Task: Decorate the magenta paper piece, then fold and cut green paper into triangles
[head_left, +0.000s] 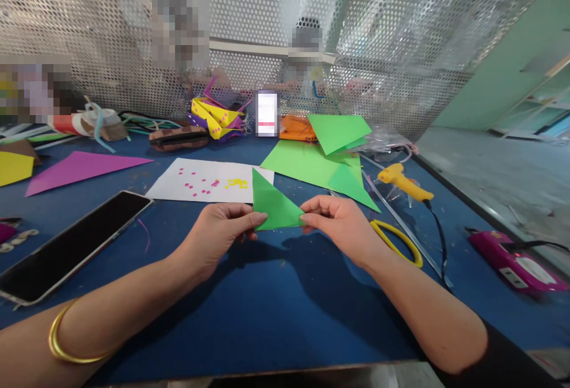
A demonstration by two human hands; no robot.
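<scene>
Fingertips of both hands pinch one folded green paper triangle (274, 205), held just above the blue table (267, 305). Left hand (218, 235) grips its lower left corner; right hand (342, 225) grips the right tip. Behind it: white sheet (178, 186) with pink and yellow bits. Yellow glue gun (403, 181) and what look like scissor handles (398, 242) lie right.

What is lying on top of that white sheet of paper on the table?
Small pink and yellow paper bits lie scattered on the white sheet. The green folded paper, held by both hands, covers its right corner, so whatever lies there is hidden.
</scene>
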